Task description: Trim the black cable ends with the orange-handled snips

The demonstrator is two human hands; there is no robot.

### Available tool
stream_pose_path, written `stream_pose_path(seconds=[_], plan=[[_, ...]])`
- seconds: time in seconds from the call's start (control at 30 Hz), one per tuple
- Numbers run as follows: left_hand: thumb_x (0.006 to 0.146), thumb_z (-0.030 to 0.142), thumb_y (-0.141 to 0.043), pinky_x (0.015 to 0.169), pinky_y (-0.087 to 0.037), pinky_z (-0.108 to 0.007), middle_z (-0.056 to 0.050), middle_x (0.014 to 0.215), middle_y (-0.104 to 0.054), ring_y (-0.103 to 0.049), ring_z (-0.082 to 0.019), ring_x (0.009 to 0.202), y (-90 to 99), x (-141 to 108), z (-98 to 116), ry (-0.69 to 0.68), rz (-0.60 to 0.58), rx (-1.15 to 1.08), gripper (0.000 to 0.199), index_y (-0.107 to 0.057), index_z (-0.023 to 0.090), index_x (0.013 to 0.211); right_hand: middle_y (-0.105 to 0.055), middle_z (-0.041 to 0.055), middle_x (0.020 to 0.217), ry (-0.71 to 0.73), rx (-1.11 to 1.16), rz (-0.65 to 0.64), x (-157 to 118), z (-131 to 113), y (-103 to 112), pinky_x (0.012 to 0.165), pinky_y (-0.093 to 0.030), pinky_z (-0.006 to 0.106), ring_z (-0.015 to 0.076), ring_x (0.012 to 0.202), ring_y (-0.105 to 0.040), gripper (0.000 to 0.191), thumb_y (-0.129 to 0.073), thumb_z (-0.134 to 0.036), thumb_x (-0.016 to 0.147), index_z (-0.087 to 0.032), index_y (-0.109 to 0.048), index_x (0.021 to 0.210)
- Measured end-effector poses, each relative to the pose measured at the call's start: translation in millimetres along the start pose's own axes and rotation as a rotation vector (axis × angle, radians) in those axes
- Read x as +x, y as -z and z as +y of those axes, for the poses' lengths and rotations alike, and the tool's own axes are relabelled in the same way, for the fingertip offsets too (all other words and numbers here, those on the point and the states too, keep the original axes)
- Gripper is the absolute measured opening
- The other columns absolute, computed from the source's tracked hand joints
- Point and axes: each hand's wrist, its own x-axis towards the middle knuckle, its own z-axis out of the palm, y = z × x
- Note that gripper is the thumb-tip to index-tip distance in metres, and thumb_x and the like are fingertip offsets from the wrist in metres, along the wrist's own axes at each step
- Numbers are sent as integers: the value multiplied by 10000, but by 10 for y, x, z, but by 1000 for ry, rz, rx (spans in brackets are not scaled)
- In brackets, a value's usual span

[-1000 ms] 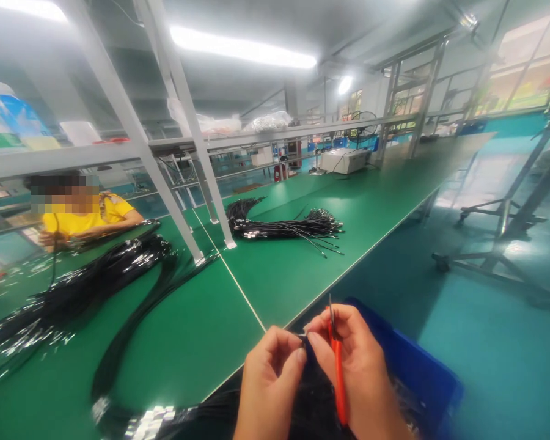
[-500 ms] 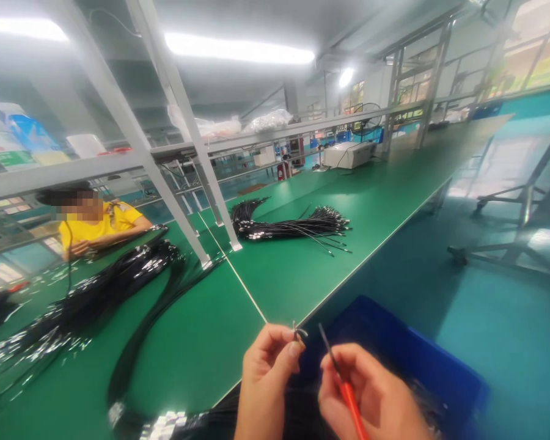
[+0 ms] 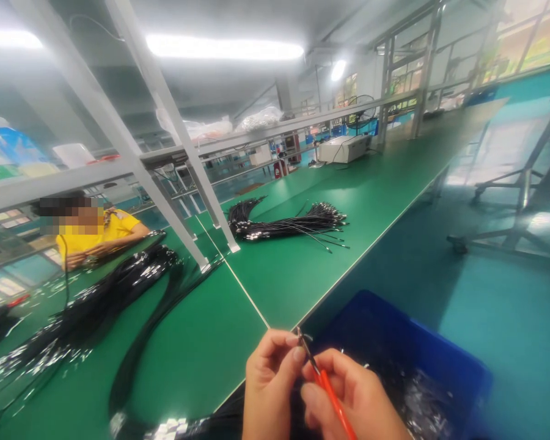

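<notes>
Between the thumb and fingers of my left hand (image 3: 275, 373) is pinched the end of a thin dark cable (image 3: 304, 336), its short tips sticking out above the thumb. My right hand (image 3: 348, 397) is closed around a slim tool with red handles (image 3: 333, 400) and a dark metal tip. That tip meets the cable end right beside my left fingertips. Under my hands runs a black cable bundle (image 3: 224, 425) with pale ends, partly hidden by my left wrist.
Black cable bundles (image 3: 114, 293) cover the green table (image 3: 201, 342) at left; another bundle (image 3: 288, 227) lies beyond the shelf posts. A blue bin (image 3: 467, 373) holding small scraps stands at lower right. A person in yellow (image 3: 114, 229) sits across the table.
My right hand has moved left and the tool's tip has come up against the cable end. My left hand still pinches the cable. The view has shifted slightly.
</notes>
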Motion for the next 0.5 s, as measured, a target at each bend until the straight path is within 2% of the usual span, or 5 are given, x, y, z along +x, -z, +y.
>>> stream_pose_path(seconds=[0.23, 0.4, 0.5], plan=[[654, 227, -729, 568, -430, -206, 21, 607, -625, -538, -123, 575, -53, -6, -13, 28, 46, 8, 83, -670, 168, 646, -535, -66, 435, -11, -54, 33, 17, -27, 30, 317, -205, 131, 47, 355, -349, 237, -764, -282, 569, -187, -561, 648], [682, 236, -723, 602, -447, -219, 8, 645, -647, -560, -138, 621, -16, 18, -26, 10, -30, 77, 70, -694, 173, 690, -542, -72, 408, -20, -91, 3, 18, -28, 105, 305, -199, 127, 32, 312, -329, 244, -727, -327, 607, -196, -540, 692], [690, 247, -720, 563, -444, -207, -1, 666, -666, -540, -124, 583, -26, 31, -44, 8, -29, 120, 90, -724, 175, 744, -543, -74, 411, -24, -71, -1, 13, -3, 189, 302, -196, 135, 30, 293, -328, 248, -709, -349, 615, -203, -523, 690]])
